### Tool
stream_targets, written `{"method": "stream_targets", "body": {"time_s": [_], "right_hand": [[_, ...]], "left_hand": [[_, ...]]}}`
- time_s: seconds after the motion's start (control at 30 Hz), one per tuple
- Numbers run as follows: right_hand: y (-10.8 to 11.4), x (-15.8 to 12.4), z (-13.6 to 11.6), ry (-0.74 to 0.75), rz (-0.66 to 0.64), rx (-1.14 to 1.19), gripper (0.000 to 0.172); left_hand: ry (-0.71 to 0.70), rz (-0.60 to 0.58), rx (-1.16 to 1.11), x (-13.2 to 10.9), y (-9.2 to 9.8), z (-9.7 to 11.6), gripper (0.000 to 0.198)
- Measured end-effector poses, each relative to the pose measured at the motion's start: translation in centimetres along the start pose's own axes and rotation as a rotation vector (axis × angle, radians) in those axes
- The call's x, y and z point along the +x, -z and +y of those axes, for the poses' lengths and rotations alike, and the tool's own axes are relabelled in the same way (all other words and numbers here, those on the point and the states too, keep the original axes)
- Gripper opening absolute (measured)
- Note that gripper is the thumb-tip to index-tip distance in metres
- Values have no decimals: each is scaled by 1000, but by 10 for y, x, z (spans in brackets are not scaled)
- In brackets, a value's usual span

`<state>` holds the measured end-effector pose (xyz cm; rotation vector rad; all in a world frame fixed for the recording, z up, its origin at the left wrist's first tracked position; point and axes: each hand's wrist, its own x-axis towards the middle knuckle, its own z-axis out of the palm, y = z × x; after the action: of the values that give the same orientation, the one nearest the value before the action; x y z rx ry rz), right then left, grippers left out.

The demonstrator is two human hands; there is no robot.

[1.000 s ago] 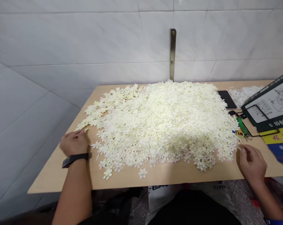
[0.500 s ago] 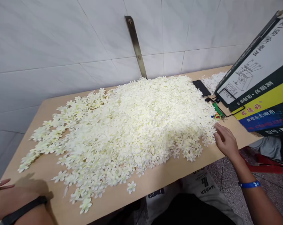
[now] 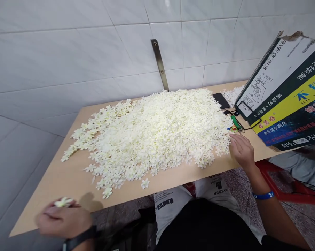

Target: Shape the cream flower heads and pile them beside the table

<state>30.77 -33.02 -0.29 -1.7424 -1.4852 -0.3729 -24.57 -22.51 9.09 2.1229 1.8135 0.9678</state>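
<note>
A broad heap of white artificial flowers (image 3: 157, 132) with pale yellow centres covers much of the wooden table. My left hand (image 3: 65, 219), with a dark band on its wrist, is at the near left part of the table, away from the heap. Its fingers are closed round a white flower (image 3: 63, 202) that shows at their top. At the heap's right end my right hand (image 3: 242, 150) lies on the table by the outermost flowers. Its fingers stretch forward, and I see nothing held in it. A single loose flower (image 3: 145, 183) lies before the heap.
A large printed carton (image 3: 290, 101) stands at the right. Beside it are a black phone (image 3: 221, 100), a green tag with keys (image 3: 235, 122) and white scraps (image 3: 233, 93). A metal bracket (image 3: 159, 64) is fixed to the tiled wall. A red stool (image 3: 277, 181) stands below the table.
The view has shifted to the left, so more of the table's left end shows. My left hand, at the frame's edge before, is now fully in view with the flower. My right hand stays by the heap.
</note>
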Motion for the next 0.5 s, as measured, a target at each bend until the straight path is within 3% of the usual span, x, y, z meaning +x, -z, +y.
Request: {"method": "stream_targets", "body": {"time_s": [0.03, 0.1, 0.3, 0.37, 0.5], "right_hand": [[3, -8, 6, -12, 8, -5, 29], [8, -25, 20, -62, -18, -31, 29], [7, -47, 50, -111, -61, -103, 33], [5, -47, 52, -123, -92, -108, 34], [2, -47, 54, -149, -102, -92, 34]], "left_hand": [[-3, 2, -5, -1, -21, 26, 23], [-11, 33, -15, -18, -60, 55, 23], [-45, 239, -8, -107, -142, 59, 15], [-189, 209, -49, -117, -164, 73, 17], [-490, 119, -117, -106, -197, 118, 18]]}}
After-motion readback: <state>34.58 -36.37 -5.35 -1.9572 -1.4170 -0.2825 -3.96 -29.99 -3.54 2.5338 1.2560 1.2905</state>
